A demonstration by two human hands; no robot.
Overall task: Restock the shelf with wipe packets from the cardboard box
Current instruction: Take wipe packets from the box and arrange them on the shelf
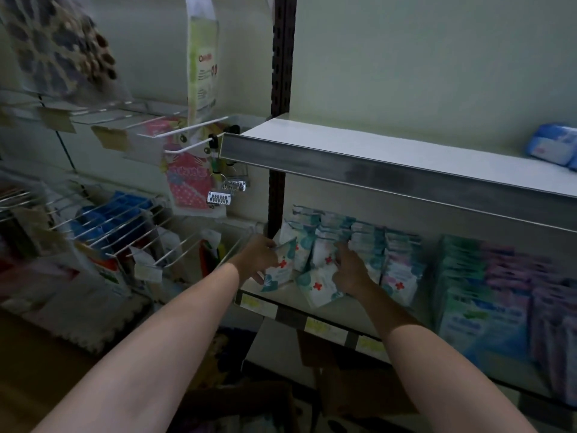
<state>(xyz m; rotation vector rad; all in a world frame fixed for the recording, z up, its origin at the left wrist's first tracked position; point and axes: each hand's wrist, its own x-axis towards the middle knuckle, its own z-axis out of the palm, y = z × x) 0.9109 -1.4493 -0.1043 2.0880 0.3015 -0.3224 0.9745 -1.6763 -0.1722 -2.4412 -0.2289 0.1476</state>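
Placing step, I judge. Left hand (260, 256) pinches a wipe packet (278, 266) at the lower shelf (331, 310) front, left end; right hand (351, 270), fingers spread, steadies the stacked packets (371, 248) beside it. Next: stand it upright.

The lower shelf (340, 310) carries white and teal wipe packets (318, 285) at its left end, some upright in rows toward the back, others tilted or tipped over near the front edge. Toward the right end stand rows of green and purple packs (487, 285). Yellow price labels (323, 327) sit along the front edge. The upper shelf (374, 148) holds blue packs (552, 145) at its right end.
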